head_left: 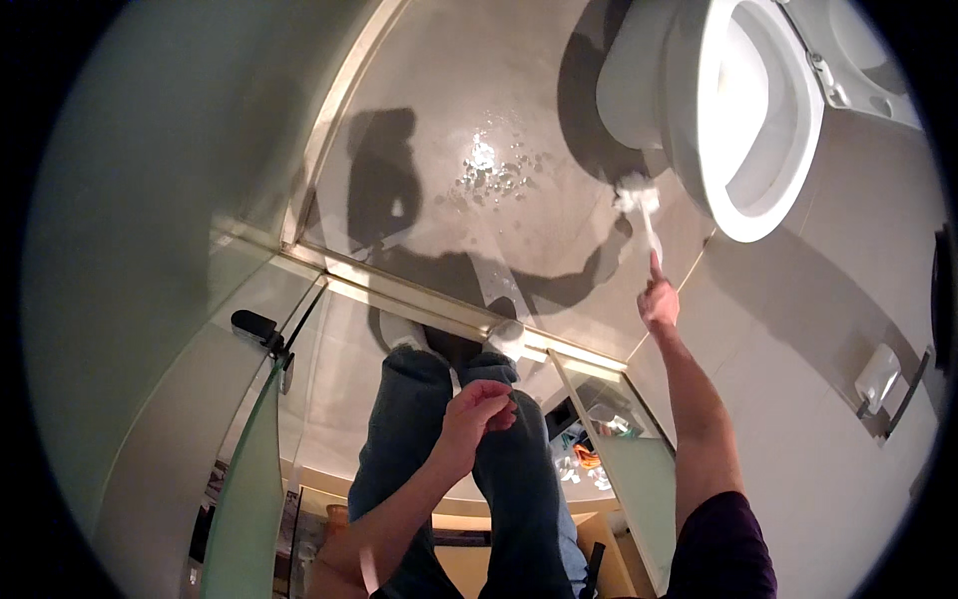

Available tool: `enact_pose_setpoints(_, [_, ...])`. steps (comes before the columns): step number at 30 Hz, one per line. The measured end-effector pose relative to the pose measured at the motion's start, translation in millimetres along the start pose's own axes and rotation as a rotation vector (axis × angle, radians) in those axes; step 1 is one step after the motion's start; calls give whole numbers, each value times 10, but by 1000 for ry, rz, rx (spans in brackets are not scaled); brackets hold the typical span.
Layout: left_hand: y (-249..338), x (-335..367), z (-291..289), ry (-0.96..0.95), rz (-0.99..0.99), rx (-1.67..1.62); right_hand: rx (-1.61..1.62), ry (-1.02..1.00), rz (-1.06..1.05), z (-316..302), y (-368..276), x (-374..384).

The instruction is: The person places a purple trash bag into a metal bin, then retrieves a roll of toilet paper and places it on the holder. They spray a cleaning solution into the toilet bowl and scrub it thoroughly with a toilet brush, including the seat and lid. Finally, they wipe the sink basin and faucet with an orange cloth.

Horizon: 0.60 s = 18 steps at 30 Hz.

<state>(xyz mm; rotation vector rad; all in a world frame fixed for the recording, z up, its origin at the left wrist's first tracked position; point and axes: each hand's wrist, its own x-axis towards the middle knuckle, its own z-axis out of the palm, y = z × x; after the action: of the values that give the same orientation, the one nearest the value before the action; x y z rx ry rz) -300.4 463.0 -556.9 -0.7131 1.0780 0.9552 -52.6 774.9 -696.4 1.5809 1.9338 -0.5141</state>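
My right hand reaches forward at the right, closed around the handle of a white toilet brush. The brush's head of pale bristles is at the grey floor, just short of the white toilet; whether it touches the floor I cannot tell. My left hand hovers over my knees with its fingers curled in, and nothing shows in it. Wet spots glisten on the floor left of the brush. The toilet's lid and seat area stand open at the upper right.
A raised pale sill crosses the floor at my feet. Frosted glass doors stand open on both sides, the left with a dark handle. A paper holder is on the right wall. Assorted small items show behind the right-hand glass.
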Motion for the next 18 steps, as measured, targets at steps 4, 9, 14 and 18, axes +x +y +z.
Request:
enact_pose_setpoints(4, [37, 39, -1, -18, 30, -3, -114, 34, -267, -238, -1189, 567])
enact_pose_setpoints(9, [34, 127, 7, 13, 39, 2, 75, 161, -324, -704, -2536, 1131])
enact_pose_setpoints(14, [-56, 176, -69, 11, 72, -78, -125, -14, -291, -83, -1017, 278])
enact_pose_setpoints(18, [-66, 156, -38, 0, 57, -95, -103, -91, -127, 285, 326, -619])
